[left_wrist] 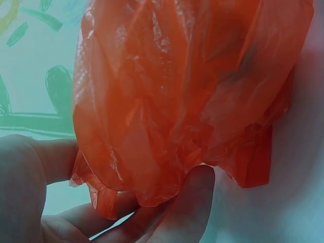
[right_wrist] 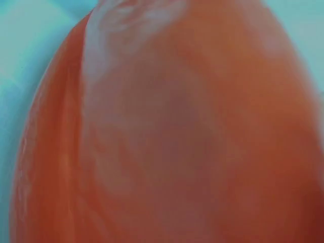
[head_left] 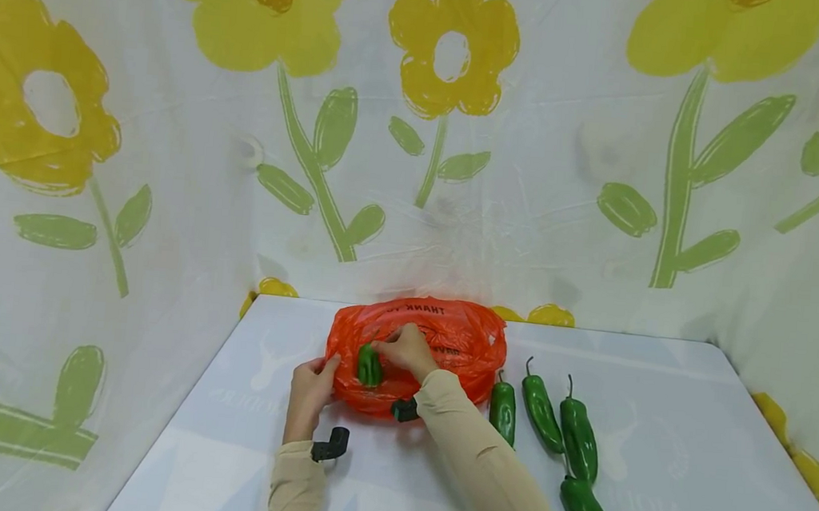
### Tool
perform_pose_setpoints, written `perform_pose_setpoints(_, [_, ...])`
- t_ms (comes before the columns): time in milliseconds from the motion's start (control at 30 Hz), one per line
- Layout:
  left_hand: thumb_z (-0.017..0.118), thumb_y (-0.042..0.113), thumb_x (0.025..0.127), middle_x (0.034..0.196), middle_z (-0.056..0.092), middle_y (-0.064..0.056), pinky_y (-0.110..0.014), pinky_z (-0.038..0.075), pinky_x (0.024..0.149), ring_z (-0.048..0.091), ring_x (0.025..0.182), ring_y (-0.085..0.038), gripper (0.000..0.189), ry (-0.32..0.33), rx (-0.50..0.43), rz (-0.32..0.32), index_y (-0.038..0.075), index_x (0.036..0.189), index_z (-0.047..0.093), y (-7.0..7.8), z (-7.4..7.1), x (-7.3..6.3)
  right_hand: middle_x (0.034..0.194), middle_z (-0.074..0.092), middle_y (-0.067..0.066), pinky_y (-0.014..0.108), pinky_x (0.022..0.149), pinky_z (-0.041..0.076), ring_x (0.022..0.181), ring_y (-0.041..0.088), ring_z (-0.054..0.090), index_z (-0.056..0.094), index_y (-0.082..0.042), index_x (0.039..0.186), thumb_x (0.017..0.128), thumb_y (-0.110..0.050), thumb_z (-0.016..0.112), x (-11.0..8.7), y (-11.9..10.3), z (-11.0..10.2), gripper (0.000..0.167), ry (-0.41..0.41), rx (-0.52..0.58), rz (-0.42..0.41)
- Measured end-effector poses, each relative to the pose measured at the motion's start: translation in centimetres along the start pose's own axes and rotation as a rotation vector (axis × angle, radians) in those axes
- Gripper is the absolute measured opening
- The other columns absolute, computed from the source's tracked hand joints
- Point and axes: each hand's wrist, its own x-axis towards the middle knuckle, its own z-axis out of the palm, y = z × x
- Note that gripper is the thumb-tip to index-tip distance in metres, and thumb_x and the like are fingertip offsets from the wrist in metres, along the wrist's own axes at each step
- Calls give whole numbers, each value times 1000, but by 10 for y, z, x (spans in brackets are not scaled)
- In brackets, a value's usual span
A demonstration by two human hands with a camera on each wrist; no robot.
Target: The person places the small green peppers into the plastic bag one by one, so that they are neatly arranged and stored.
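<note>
A crumpled, thin red plastic bag (head_left: 471,342) with dark lettering lies gaping at the lower centre of the head view. The left hand (head_left: 309,390) pinches its left edge; the right hand (head_left: 411,352) pinches the upper end of a ridged green pepper (head_left: 370,369) at the opening. Four glossy, elongated peppers (head_left: 579,441) lie lower right on the white table (head_left: 671,420). In the right wrist view, blurred red plastic hides the fingers.

I'm looking into a makeshift curtained booth: flower-print sheeting (head_left: 545,178) encloses the table (head_left: 221,449) beyond its far, left and right edges.
</note>
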Motion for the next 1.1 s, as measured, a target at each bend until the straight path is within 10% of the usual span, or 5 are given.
perform_pose_setpoints(433, [52,38,106,126,64,-23,-26,61,72,61,92,-24,55,4,-13,0,-3,142,58,1,1,-2,110,75,10,37,83,59,95,22,68,77,-5,111,97,-24,72,-11,-16,-20,24,55,67,-117])
perform_pose_setpoints(1100, [52,38,106,124,64,-22,-29,62,76,60,94,-25,54,2,-10,11,-4,140,58,1,0,-5,107,75,8,30,78,56,92,24,67,78,-11,111,97,-26,72,-74,-50,-83,21,81,151,-397])
